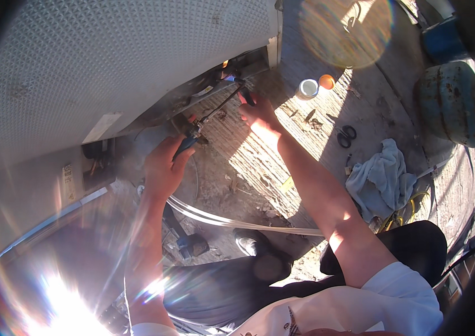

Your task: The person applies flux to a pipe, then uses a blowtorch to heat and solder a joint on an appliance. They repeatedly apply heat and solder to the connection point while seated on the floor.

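Head cam view, the only one here: the left hand (163, 162) has its fingers wrapped around the dark blue handle of what looks like a torch (184, 147), with metal fittings just past the grip and a thin tube (222, 105) angling off toward the right hand. The right hand (262, 117) is closed on a black-and-red handled tool (247, 97), close to the tube's far end. Can't tell if those two touch. Both are right by the low opening (207, 84) along the edge of a big pale appliance (137, 61) with a dimpled panel, ahead of the left hand. There's a small bright blue and orange patch in there, too blurry to call.

Right of the right hand, on the rough floor (271, 173), there's an open jar (307, 89) with an orange lid (327, 82) next to it. Closer in from those, still off to the right, are black-handled scissors (346, 136) and a crumpled grayish rag (386, 173). Way out right sits a rusty greenish tank (453, 103). Pale tubing (220, 220) runs below both hands, with a dark tool (190, 243) lying nearer the person's legs.
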Available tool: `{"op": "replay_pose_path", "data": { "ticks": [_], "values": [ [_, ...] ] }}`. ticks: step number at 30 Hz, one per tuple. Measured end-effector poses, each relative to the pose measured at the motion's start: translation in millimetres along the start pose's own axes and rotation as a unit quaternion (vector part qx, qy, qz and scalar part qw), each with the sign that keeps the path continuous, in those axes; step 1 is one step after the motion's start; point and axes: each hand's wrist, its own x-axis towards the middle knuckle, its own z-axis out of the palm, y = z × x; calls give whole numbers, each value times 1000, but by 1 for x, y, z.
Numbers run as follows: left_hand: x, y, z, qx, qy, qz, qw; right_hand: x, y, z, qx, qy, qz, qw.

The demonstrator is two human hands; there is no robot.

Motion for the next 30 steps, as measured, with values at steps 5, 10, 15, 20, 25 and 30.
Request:
{"op": "replay_pose_path", "data": {
  "ticks": [5, 10, 15, 20, 25, 30],
  "values": [
    [1, -1, 1, -4, 1, 9, 1000, 2, 2, 4, -91, 31, -18, 995],
    [3, -3, 3, -19, -10, -4, 1000, 0, 0, 8, -145, 42, -26, 988],
    [5, -6, 5, -11, -15, -4, 1000, -9, -5, 19, -184, 86, -44, 978],
    [6, -3, 3, -38, -21, -20, 999, -15, -13, 26, -155, 85, -19, 984],
    [4, -9, 5, -55, -31, -34, 997, -16, -11, 25, -156, 89, -33, 983],
    [5, -11, 4, -56, -36, -51, 996, -16, -8, 29, -192, 123, -70, 971]
  ]
}}
